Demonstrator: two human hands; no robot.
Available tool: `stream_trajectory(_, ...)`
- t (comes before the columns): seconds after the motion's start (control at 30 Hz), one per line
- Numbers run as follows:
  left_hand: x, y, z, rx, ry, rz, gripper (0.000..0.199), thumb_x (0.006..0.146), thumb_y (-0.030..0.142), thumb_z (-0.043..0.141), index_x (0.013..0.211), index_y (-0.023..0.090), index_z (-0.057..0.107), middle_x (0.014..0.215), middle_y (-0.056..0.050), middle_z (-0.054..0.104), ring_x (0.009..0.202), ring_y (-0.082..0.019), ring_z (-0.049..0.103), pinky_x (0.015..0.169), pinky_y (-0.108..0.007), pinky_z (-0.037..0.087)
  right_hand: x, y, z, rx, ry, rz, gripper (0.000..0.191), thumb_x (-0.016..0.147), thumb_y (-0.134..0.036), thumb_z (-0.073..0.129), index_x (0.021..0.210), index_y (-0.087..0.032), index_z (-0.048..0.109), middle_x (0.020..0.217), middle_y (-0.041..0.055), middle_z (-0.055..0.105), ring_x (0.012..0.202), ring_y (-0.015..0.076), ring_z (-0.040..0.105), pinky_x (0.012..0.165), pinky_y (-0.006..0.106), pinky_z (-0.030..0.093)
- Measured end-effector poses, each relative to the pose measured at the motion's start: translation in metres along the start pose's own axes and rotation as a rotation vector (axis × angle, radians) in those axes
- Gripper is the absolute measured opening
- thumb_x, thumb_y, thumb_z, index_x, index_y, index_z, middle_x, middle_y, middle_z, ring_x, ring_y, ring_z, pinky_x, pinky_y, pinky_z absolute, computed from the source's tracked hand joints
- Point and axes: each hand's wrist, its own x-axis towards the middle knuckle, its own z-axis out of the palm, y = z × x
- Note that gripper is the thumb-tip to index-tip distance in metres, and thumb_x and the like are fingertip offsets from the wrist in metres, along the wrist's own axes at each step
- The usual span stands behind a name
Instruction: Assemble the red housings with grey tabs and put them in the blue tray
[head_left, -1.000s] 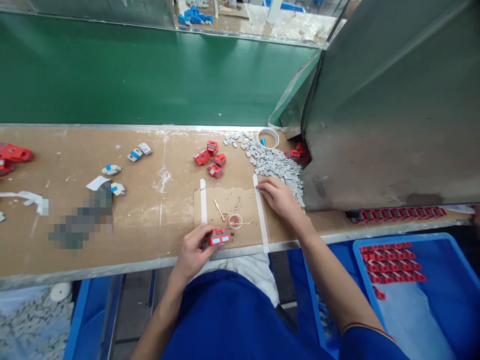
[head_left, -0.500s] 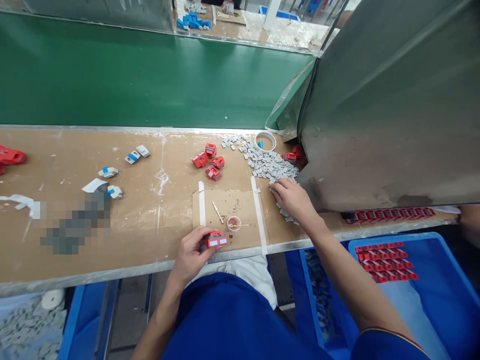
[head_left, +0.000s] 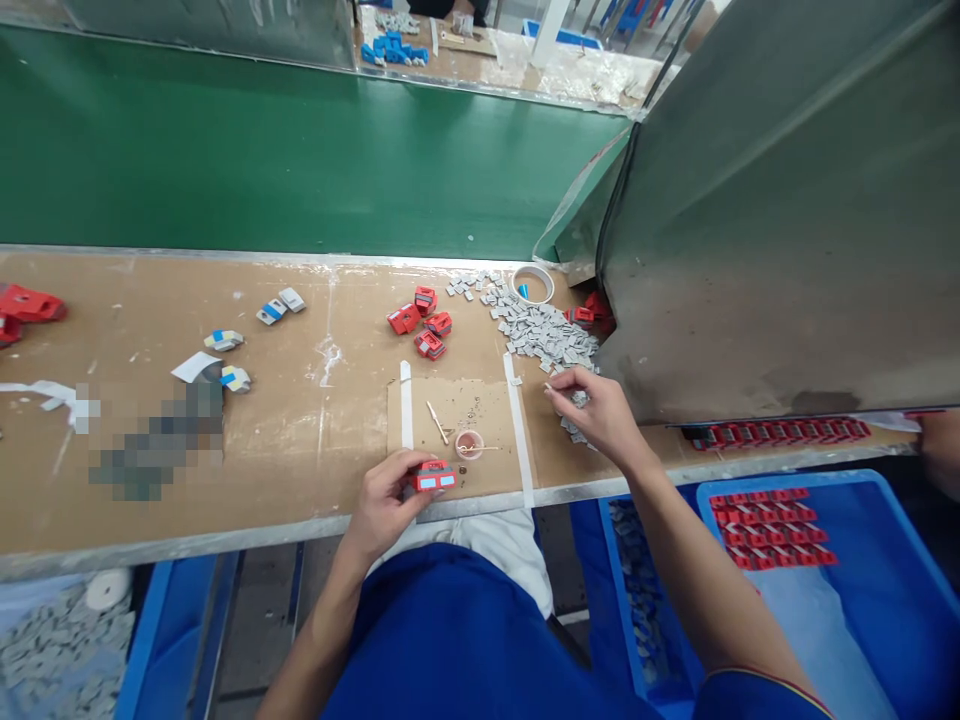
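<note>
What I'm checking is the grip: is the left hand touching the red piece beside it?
Touching: in the head view, the left hand pinches the left end of the red piece.

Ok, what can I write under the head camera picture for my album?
Left hand holding a red block, right hand pinching a small pale piece by the gray tiles.

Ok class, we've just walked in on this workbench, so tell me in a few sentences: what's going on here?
The left hand holds a red block at the bench's near edge. The right hand is raised beside a pile of flat grey pieces, its fingers pinching what looks like a small pale piece. Between the hands sits a small round cup with a stick across it. Rows of red parts lie in a blue tray.
</note>
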Motion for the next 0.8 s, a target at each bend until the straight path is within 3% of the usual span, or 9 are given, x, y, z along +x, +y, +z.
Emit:
stream_trajectory(0.27,0.002,0.001,-0.006,-0.024,-0.084,0.097,0.034,0.091,0.021,0.075,0.124,0.023,0.076,0.095,-0.006,0.080,0.083,-0.017,0.073,0.077,-0.025,0.057,-0.047,-0.019,0.020,0.246,-0.064,0.172,0.025,0.089,-0.044,0.072,0.081,-0.021,0.072,0.083,0.0072,0.076,0.074,0.0217,0.069,0.067,0.032,0.055)
stream_trajectory(0.37,-0.002,-0.003,-0.006,-0.079,-0.120,0.017,0.039,0.091,0.023,0.074,0.130,0.022,0.074,0.100,-0.008,0.081,0.086,-0.019,0.075,0.078,-0.027,0.058,-0.067,-0.036,0.030,0.385,-0.059,0.255,0.028,0.091,-0.047,0.073,0.097,-0.020,0.076,0.082,0.0065,0.075,0.071,0.0203,0.069,0.065,0.031,0.055)
stream_trajectory(0.47,-0.006,-0.007,-0.005,-0.156,-0.146,-0.076,0.040,0.089,0.025,0.077,0.128,0.019,0.074,0.103,-0.011,0.082,0.088,-0.021,0.077,0.079,-0.028,0.060,-0.081,-0.061,0.037,0.458,-0.127,0.203,0.025,0.097,-0.041,0.068,0.107,-0.021,0.078,0.085,0.0066,0.073,0.073,0.0179,0.067,0.063,0.028,0.054)
stream_trajectory(0.57,-0.007,-0.007,-0.006,-0.161,-0.178,-0.092,0.034,0.087,0.024,0.078,0.121,0.018,0.077,0.104,-0.012,0.082,0.093,-0.023,0.078,0.082,-0.030,0.061,-0.087,-0.085,0.041,0.585,-0.166,0.181,0.020,0.099,-0.038,0.067,0.095,-0.021,0.078,0.086,0.0066,0.071,0.073,0.0165,0.067,0.062,0.026,0.054)
stream_trajectory(0.67,-0.005,-0.004,-0.007,-0.150,-0.203,-0.059,0.031,0.090,0.024,0.075,0.120,0.019,0.078,0.103,-0.013,0.082,0.095,-0.024,0.077,0.084,-0.033,0.061,-0.087,-0.101,0.049,0.717,-0.120,0.209,0.018,0.098,-0.038,0.069,0.092,-0.022,0.075,0.095,0.0075,0.070,0.079,0.0176,0.070,0.068,0.028,0.058)
stream_trajectory(0.8,0.000,0.000,-0.008,-0.102,-0.219,0.025,0.029,0.093,0.029,0.074,0.119,0.021,0.078,0.102,-0.011,0.082,0.091,-0.022,0.077,0.086,-0.034,0.060,-0.084,-0.110,0.065,0.681,-0.121,0.198,0.019,0.098,-0.039,0.070,0.093,-0.022,0.076,0.091,0.0065,0.069,0.075,0.0173,0.066,0.064,0.028,0.055)
